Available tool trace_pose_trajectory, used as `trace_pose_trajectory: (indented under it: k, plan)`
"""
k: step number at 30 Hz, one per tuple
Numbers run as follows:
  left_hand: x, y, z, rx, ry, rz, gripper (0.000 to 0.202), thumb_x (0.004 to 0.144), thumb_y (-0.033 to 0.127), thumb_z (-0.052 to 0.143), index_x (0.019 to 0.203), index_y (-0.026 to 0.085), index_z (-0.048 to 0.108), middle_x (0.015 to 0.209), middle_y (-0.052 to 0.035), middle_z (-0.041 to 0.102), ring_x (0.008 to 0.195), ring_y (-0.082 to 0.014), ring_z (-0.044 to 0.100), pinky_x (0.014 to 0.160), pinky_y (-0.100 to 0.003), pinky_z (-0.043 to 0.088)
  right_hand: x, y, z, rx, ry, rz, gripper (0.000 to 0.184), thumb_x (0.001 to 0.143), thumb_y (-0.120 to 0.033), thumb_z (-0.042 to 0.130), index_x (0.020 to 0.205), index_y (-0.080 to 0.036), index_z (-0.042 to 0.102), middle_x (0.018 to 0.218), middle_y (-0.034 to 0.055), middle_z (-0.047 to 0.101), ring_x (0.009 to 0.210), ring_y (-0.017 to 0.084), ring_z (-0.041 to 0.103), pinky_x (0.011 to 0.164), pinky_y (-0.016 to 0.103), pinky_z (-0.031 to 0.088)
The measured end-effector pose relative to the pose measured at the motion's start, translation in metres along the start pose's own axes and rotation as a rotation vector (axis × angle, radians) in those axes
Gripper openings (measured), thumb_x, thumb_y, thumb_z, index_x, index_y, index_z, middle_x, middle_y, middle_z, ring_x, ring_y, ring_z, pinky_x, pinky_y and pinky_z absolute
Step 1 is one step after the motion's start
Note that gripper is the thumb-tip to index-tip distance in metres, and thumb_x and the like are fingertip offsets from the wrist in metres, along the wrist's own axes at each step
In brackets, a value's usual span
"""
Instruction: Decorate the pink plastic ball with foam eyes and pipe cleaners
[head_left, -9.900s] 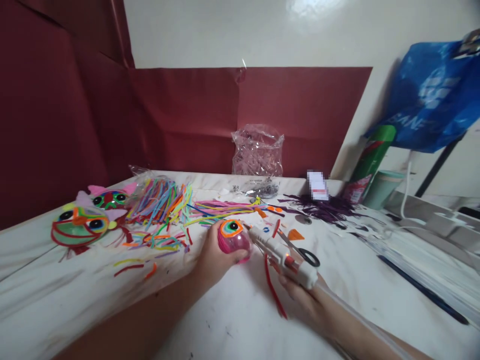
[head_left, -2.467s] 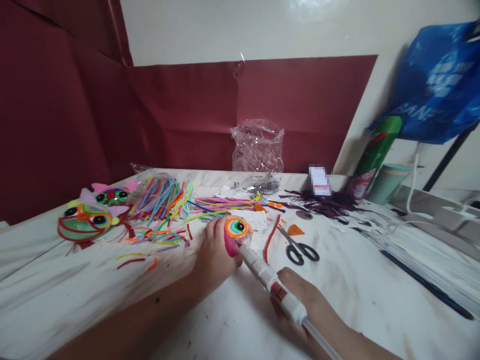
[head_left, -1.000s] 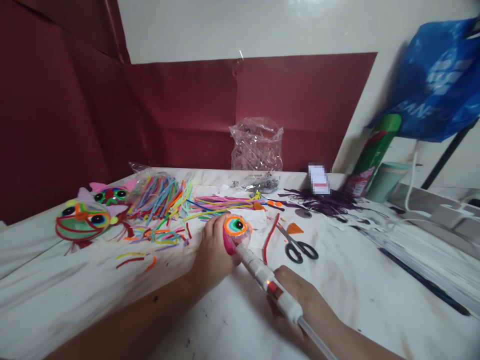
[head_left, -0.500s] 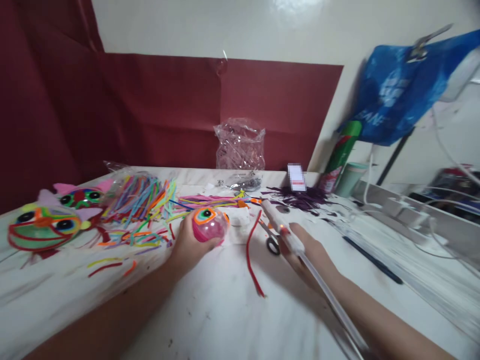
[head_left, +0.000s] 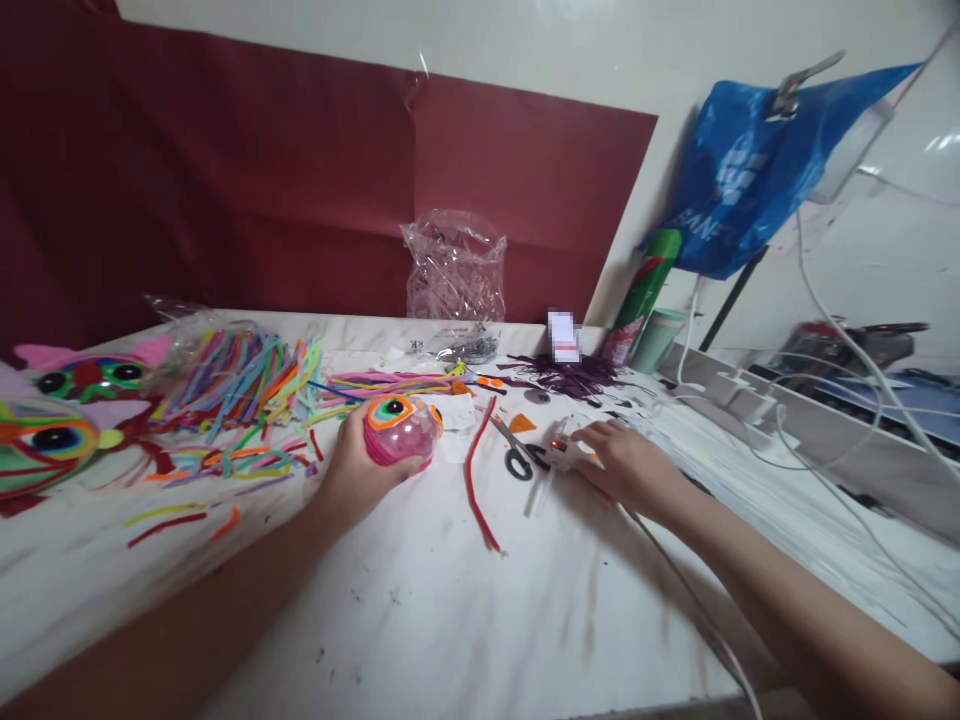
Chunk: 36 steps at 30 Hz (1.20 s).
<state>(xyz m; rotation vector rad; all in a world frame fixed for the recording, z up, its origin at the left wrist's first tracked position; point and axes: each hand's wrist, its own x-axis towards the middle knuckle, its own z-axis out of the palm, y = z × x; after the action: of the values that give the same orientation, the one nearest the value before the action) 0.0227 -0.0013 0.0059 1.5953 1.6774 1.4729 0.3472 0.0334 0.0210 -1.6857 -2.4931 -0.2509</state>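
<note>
Currently, left hand: the left hand [head_left: 358, 468] grasps the pink ball [head_left: 403, 445], thumb along its near side, palm on its left.
Pink ball: left of the scene's middle, near the white paper [head_left: 454, 414]; one orange-ringed eye [head_left: 391, 408] looks up from its top, and a second orange edge shows on the right.
Right hand: the right hand [head_left: 622, 462] is at the right side of the white glue gun [head_left: 562, 447], fingers bent loosely around it; I cannot tell whether it grips or has let go.
Glue gun: low at the surface [head_left: 420, 620], its light glowing, a clear stick [head_left: 541, 494] trailing to the near side; where the nozzle points is hard to make out.
Close by: scissors [head_left: 534, 456] just left of the gun, an orange piece [head_left: 523, 423] on their far side, a red strip [head_left: 472, 482] between them and the ball.
Handling well: keep the left grip light and the fingers off the eyes; treat the nozzle as hot, steady the gun by its body, and keep its tip clear of scissors, strip and cable [head_left: 701, 602].
</note>
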Motion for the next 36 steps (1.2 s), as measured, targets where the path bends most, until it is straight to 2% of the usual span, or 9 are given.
trace_pose_trajectory:
  k: [3,6,9,12,18,24,27,31,36]
  plan:
    - [-0.004,0.006,0.002,-0.046,-0.033,-0.034,0.082,0.057,0.024,0.078,0.129,0.023,0.04,0.128,-0.0118,0.051,0.12,-0.032,0.049,0.099,-0.048,0.041,0.003,-0.036,-0.007,0.184,0.107,-0.458,0.023,0.089,-0.011,0.045,0.096,-0.015,0.066,0.096,0.012,0.066,0.091,0.021,0.058,0.079,0.031,0.046]
    - [-0.004,0.004,0.001,-0.044,-0.018,0.01,0.082,0.056,0.027,0.079,0.129,0.022,0.041,0.128,-0.0122,0.05,0.12,-0.0327,0.049,0.099,-0.048,0.042,0.011,-0.073,-0.003,0.242,0.051,-0.831,0.02,0.091,-0.013,0.046,0.099,-0.018,0.065,0.099,0.0103,0.065,0.095,0.02,0.056,0.081,0.03,0.046]
    - [0.0,-0.002,-0.002,-0.006,0.026,0.039,0.082,0.055,0.029,0.08,0.128,0.022,0.042,0.125,-0.0118,0.052,0.119,-0.0331,0.05,0.098,-0.049,0.041,0.02,-0.091,0.007,0.213,0.03,-0.952,0.018,0.092,-0.013,0.046,0.096,-0.017,0.063,0.101,0.0109,0.065,0.096,0.02,0.055,0.084,0.03,0.045]
    - [0.003,-0.008,-0.003,0.006,0.053,0.086,0.081,0.056,0.028,0.08,0.128,0.023,0.042,0.123,-0.0104,0.053,0.118,-0.0322,0.051,0.099,-0.049,0.041,0.028,-0.091,0.015,0.251,0.047,-0.94,0.017,0.092,-0.012,0.044,0.096,-0.015,0.06,0.098,0.0121,0.065,0.092,0.02,0.056,0.083,0.031,0.046]
    - [-0.004,-0.016,0.007,0.048,-0.003,0.151,0.081,0.056,0.025,0.078,0.127,0.02,0.041,0.125,-0.0135,0.051,0.12,-0.033,0.049,0.099,-0.049,0.041,0.035,-0.093,0.007,0.581,0.187,-0.627,0.014,0.091,-0.013,0.04,0.085,-0.019,0.052,0.079,0.0051,0.061,0.071,0.016,0.054,0.066,0.028,0.046]
    - [-0.008,-0.019,0.012,0.098,0.015,0.257,0.076,0.055,0.022,0.078,0.123,0.021,0.043,0.12,-0.012,0.053,0.115,-0.0323,0.052,0.096,-0.048,0.045,0.042,-0.111,-0.002,0.955,0.178,-0.408,0.011,0.094,-0.02,0.038,0.088,-0.02,0.048,0.071,-0.0009,0.057,0.061,0.012,0.052,0.057,0.023,0.042]
    - [-0.007,-0.016,0.009,0.123,0.009,0.253,0.076,0.055,0.023,0.078,0.123,0.02,0.043,0.12,-0.0118,0.053,0.115,-0.0326,0.051,0.097,-0.048,0.044,0.043,-0.101,-0.009,0.892,0.059,-0.46,0.012,0.091,-0.02,0.045,0.088,-0.018,0.057,0.076,0.0018,0.062,0.067,0.013,0.056,0.062,0.024,0.045]
    - [-0.005,-0.016,0.007,0.162,-0.001,0.246,0.078,0.057,0.028,0.077,0.126,0.021,0.041,0.123,-0.0119,0.051,0.118,-0.0323,0.049,0.099,-0.048,0.042,0.036,-0.084,-0.009,0.648,-0.214,-0.774,0.006,0.082,-0.014,0.06,0.081,-0.017,0.065,0.083,0.0056,0.065,0.077,0.016,0.06,0.07,0.026,0.048]
    - [-0.005,-0.017,0.008,0.175,-0.026,0.26,0.08,0.058,0.027,0.076,0.128,0.022,0.039,0.124,-0.0106,0.049,0.119,-0.0318,0.048,0.1,-0.049,0.042,0.025,-0.084,0.001,0.577,-0.071,-0.77,0.015,0.086,-0.009,0.049,0.079,-0.016,0.061,0.08,0.0074,0.063,0.072,0.016,0.057,0.068,0.027,0.049]
